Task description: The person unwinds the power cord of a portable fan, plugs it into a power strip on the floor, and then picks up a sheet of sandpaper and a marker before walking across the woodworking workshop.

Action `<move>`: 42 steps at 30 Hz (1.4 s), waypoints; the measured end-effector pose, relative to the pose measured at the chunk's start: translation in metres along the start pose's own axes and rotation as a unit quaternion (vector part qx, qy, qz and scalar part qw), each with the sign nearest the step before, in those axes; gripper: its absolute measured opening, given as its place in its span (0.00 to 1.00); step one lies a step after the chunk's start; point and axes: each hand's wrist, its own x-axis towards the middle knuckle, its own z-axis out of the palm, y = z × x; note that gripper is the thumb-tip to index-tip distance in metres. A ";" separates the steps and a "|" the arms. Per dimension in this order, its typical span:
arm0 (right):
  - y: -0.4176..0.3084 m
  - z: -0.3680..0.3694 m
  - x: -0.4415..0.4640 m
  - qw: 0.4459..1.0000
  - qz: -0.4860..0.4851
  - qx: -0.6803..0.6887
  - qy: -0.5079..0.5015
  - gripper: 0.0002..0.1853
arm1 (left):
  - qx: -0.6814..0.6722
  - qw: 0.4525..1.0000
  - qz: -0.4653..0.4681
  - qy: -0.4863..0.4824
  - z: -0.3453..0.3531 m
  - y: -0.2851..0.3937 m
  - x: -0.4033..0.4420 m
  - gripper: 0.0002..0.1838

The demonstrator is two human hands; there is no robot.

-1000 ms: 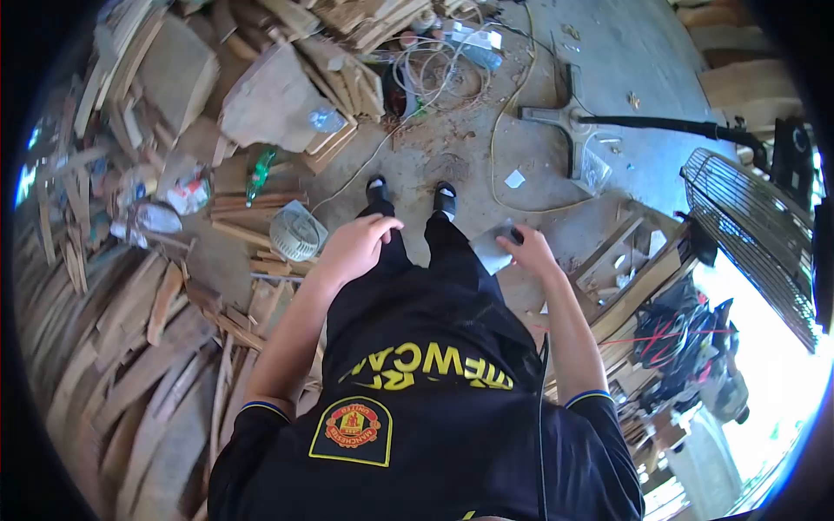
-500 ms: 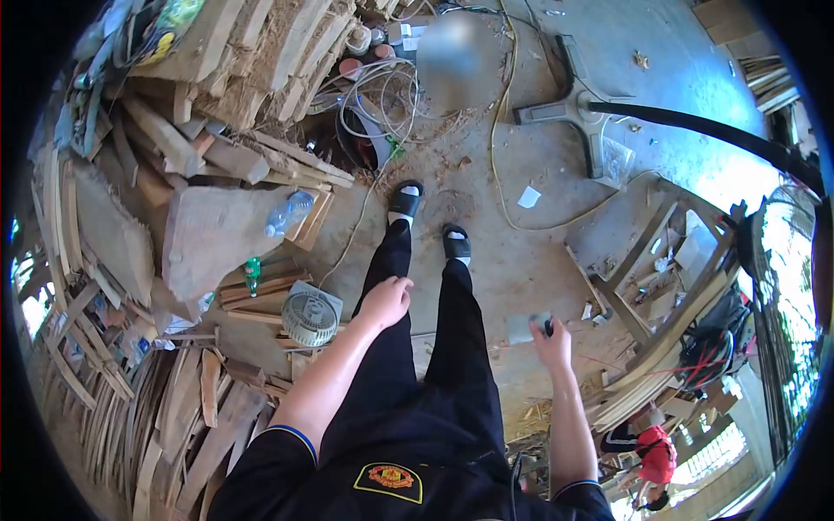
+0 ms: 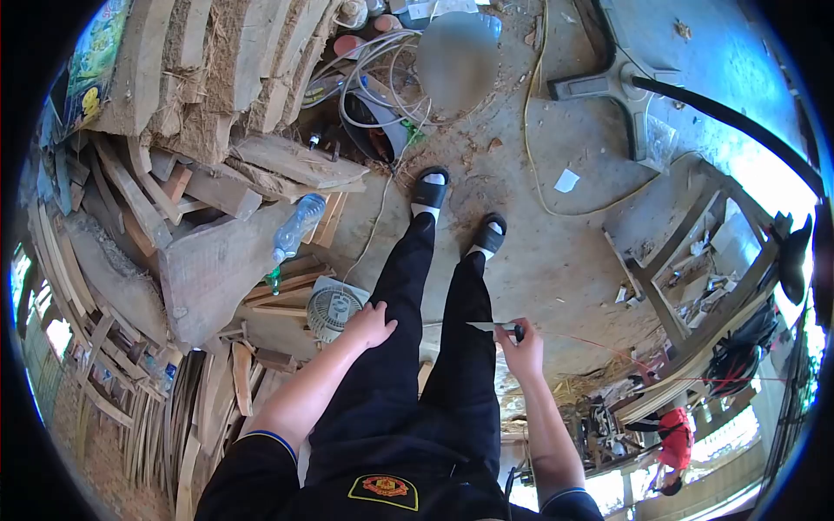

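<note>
My right hand (image 3: 522,349) is closed around the dark handle of a putty knife (image 3: 486,326), its flat metal blade pointing left in front of my right leg. My left hand (image 3: 368,326) hangs beside my left thigh, fingers loosely curled and thumb apart, with nothing visible in it. Just beyond that hand, a small pale fan (image 3: 333,310) sits on the floor. Its cord runs up toward a dark bucket (image 3: 375,130) near my feet.
Stacked timber (image 3: 208,286) crowds the left, with a plastic bottle (image 3: 297,227) on a board. A coiled hose (image 3: 356,91) lies ahead. Right of it are a yellow cord (image 3: 527,156), a grey stand base (image 3: 630,82) and a wooden frame (image 3: 665,260). A person in red (image 3: 675,438) is behind right.
My right hand has moved left, and the putty knife has turned so its blade shows narrower. My left hand has dropped slightly. The view has shifted, sliding the floor items.
</note>
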 end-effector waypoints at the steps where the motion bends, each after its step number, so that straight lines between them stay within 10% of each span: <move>1: -0.003 -0.004 -0.001 1.000 0.016 0.005 -0.002 0.19 | 0.001 1.000 0.000 -0.001 -0.002 0.001 0.000 0.29; 23: -0.080 -0.104 -0.078 0.978 -0.124 -0.166 0.022 0.22 | -0.145 0.957 0.140 0.207 -0.003 -0.031 -0.104 0.11; 27: -0.120 -0.139 -0.103 0.969 -0.157 -0.185 0.055 0.22 | -0.413 0.778 0.289 0.375 -0.108 -0.044 -0.248 0.06; 30: -0.141 -0.157 -0.122 0.960 -0.178 -0.197 0.086 0.21 | -0.293 0.534 0.409 0.680 -0.179 -0.101 -0.369 0.11; 34: -0.170 -0.166 -0.144 0.947 -0.204 -0.223 0.106 0.22 | -0.189 0.323 0.366 0.852 -0.191 -0.163 -0.558 0.17; 42: -0.188 -0.171 -0.163 0.932 -0.253 -0.236 0.106 0.22 | -0.161 0.153 0.481 0.848 -0.132 -0.165 -0.653 0.16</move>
